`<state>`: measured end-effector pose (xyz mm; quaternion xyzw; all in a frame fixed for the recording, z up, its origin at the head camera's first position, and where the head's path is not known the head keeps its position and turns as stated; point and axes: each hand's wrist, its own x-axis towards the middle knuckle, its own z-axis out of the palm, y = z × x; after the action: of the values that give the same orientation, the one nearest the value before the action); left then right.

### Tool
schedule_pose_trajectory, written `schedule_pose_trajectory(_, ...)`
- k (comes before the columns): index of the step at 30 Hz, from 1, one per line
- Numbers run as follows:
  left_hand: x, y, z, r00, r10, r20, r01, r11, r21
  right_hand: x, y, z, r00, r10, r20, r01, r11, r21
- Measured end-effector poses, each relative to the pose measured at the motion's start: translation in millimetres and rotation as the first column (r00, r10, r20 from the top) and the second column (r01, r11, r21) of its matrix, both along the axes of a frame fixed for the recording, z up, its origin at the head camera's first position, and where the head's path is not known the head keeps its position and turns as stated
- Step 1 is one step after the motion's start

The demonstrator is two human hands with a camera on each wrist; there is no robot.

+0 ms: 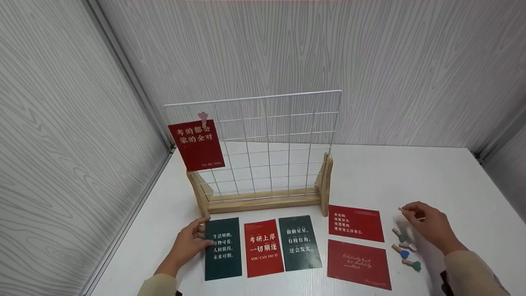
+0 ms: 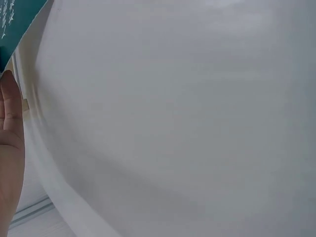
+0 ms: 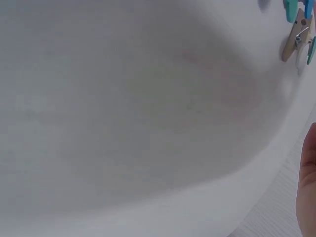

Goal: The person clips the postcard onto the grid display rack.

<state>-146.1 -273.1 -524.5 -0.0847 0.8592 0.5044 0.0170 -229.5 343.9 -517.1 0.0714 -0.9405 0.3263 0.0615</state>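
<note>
My left hand [image 1: 190, 243] grips the left edge of a dark green card [image 1: 223, 259] with white writing, thumb on its face. In the left wrist view, part of that green card [image 2: 17, 24] shows above the fingers of the left hand [image 2: 10, 121]. My right hand [image 1: 431, 226] pinches a small wooden clothespin [image 1: 401, 209]; only its tip shows past the fingers. Below it on the table lie several wooden clothespins [image 1: 411, 265] with coloured hearts. The right wrist view catches only the edge of the right hand [image 3: 307, 182] and some clothespins [image 3: 297, 37].
A white wire grid [image 1: 267, 139] stands in a wooden base [image 1: 263, 204]. A pink heart clothespin [image 1: 203, 118] holds a red card [image 1: 201, 152] at its upper left. Beside the held card lie a red card [image 1: 264, 263], a green card [image 1: 300, 259] and two red cards [image 1: 357, 234] farther right.
</note>
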Motion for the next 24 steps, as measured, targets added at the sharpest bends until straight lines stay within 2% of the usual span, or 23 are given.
schedule_pose_trajectory(5, -1.3, -1, 7.1, 1.000, 0.012, -0.015, -0.011, 0.998, 0.068, -0.7, -7, 5.7, 0.999, -0.019, -0.031, 0.018, 0.998, -0.056)
schedule_pose_trajectory(8, -2.6, 0, 12.6, 1.000, 0.010, -0.030, -0.007, 0.996, 0.092, -2.8, -12, 7.5, 0.998, -0.024, -0.054, 0.021, 0.998, -0.056)
schedule_pose_trajectory(16, -6.7, 2, 28.3, 0.996, -0.033, -0.088, 0.041, 0.995, 0.088, -5.3, -28, 11.2, 0.991, 0.010, -0.137, -0.020, 0.997, -0.070)
schedule_pose_trajectory(24, -13.4, 7, 44.5, 0.994, 0.002, -0.105, 0.004, 0.998, 0.057, -6.9, -42, 17.2, 0.997, 0.023, -0.080, -0.035, 0.986, -0.162)
